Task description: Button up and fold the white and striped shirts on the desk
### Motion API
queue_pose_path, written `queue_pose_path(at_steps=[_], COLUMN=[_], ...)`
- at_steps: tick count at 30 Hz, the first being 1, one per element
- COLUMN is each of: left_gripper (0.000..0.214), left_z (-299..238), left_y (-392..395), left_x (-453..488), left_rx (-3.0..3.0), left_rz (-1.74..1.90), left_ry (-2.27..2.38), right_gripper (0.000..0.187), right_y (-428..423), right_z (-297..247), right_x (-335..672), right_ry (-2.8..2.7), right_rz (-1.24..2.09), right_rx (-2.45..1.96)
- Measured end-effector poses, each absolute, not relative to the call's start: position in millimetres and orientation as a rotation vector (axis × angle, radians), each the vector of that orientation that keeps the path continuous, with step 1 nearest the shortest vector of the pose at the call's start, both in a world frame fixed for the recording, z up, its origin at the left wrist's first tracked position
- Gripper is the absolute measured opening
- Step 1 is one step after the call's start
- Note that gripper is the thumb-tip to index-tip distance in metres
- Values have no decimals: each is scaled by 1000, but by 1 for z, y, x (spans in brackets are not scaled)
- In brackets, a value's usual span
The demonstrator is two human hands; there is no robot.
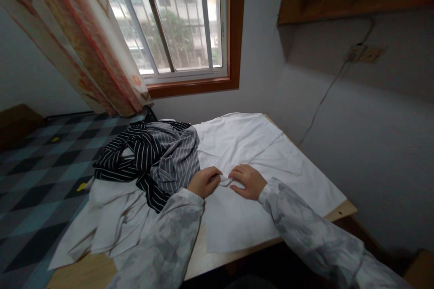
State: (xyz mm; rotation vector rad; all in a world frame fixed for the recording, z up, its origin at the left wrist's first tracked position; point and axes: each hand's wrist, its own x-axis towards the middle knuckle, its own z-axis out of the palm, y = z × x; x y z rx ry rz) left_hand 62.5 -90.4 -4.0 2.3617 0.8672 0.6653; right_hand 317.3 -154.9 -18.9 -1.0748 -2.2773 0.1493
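A white garment (244, 153) lies spread over the wooden table (342, 211). My left hand (203, 181) is closed, pinching a small fold of the white cloth near its middle. My right hand (249, 181) sits right beside it, fingers curled and pinching the same fold from the other side. Both arms wear pale mottled sleeves. To the left of my hands lies a heap of black-and-white and grey striped clothes (152, 158), touching the white garment.
More white cloth (101, 221) hangs off the table's left front. A checked floor (37, 167) lies on the left. A patterned curtain (84, 40) and a barred window (176, 18) are behind. A wall (373, 135) with a socket and cable runs close along the right.
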Motion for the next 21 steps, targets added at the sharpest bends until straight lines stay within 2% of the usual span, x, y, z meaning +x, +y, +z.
queue_pose_path(at_steps=[4, 8, 14, 21], left_gripper=[18, 6, 11, 10], left_z=[-3, -4, -3, 0], left_y=[-92, -93, -93, -95], left_x=[67, 69, 68, 64], left_rx=[2308, 2337, 2369, 2543], left_rz=[673, 647, 646, 660], left_ry=[1014, 1063, 1056, 823], right_gripper=[30, 19, 5, 13], right_y=[-147, -141, -143, -150], right_z=[-13, -15, -24, -15], right_x=[311, 307, 313, 320], right_ry=[-2348, -2316, -2306, -2311], right_rz=[119, 168, 200, 130], right_rx=[-1153, -1171, -1068, -962])
